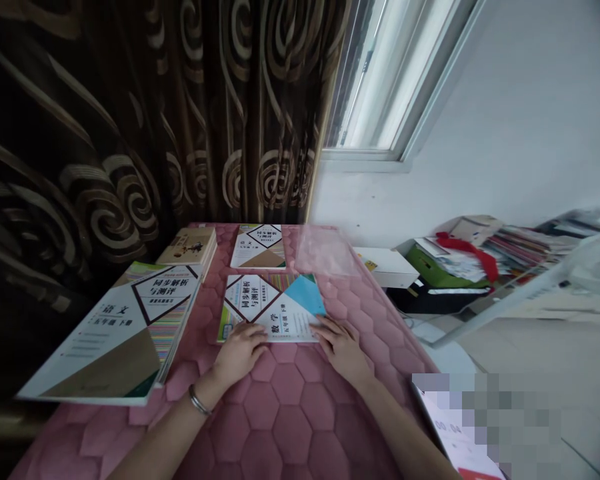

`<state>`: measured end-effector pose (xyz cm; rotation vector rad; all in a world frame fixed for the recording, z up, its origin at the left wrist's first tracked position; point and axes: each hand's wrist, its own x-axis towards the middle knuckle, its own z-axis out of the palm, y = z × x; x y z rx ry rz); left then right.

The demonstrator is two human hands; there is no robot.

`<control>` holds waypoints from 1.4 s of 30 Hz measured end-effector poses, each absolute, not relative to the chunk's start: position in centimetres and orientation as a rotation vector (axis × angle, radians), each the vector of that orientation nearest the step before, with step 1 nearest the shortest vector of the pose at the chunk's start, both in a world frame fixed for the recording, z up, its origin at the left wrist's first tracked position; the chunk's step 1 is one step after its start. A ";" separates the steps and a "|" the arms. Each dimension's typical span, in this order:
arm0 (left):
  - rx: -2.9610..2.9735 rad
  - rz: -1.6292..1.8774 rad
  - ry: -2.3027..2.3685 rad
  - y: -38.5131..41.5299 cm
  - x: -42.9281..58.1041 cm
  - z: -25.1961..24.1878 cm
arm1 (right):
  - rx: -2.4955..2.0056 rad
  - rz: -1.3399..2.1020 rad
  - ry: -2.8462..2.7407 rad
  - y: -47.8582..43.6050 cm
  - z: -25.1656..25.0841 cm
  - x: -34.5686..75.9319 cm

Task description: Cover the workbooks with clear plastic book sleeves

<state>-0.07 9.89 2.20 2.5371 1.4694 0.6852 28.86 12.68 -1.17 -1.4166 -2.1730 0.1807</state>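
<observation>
A white and blue book [275,303] with a striped, green-edged cover lies flat on the pink quilted surface [295,407]. Resting on its lower left edge is my left hand [240,350], fingers apart and slightly bent, with a silver bracelet on the wrist. My right hand [343,350] touches the book's lower right corner with spread fingers. Neither hand is closed round the book. Behind it lies a white and brown book [259,247]. A stack topped by a larger white and brown book [115,333] sits at the left.
Brown books [187,245] lie behind the left stack. A clear plastic sheet [325,250] is at the back. To the right are a white box [387,265], a green container [437,270] with papers, and a lit screen [450,427]. A patterned curtain [180,113] hangs behind.
</observation>
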 end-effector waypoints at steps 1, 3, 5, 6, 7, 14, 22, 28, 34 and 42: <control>2.537 0.702 1.484 9.9 -0.7 1.9 | -1.410 0.180 -2.173 12.7 -1.3 28.9; 2.537 0.739 1.510 9.9 -1.5 1.4 | -1.398 0.176 -2.172 12.8 -1.5 29.0; 2.530 0.789 1.522 10.0 -1.8 1.1 | -1.393 0.166 -2.172 12.9 -1.5 29.1; 2.527 0.813 1.523 10.1 -1.8 1.0 | -1.399 0.157 -2.172 12.8 -1.3 29.0; 2.525 0.830 1.524 10.0 -1.7 0.9 | -1.410 0.143 -2.172 12.7 -1.1 28.9; 2.563 0.727 1.564 9.8 0.7 2.3 | -1.287 0.110 -2.319 11.1 1.5 23.8; 2.529 0.731 1.572 10.3 2.4 1.8 | -1.295 0.192 -2.216 11.9 0.9 19.8; 2.461 0.777 1.646 10.0 0.5 2.0 | -1.283 0.174 -2.165 12.2 0.4 22.0; 2.405 0.760 1.785 8.8 -3.8 2.5 | -1.333 0.137 -2.101 12.2 -0.3 27.9; 2.354 0.839 1.667 9.4 -6.7 1.2 | -1.380 0.208 -2.016 12.3 -1.5 31.3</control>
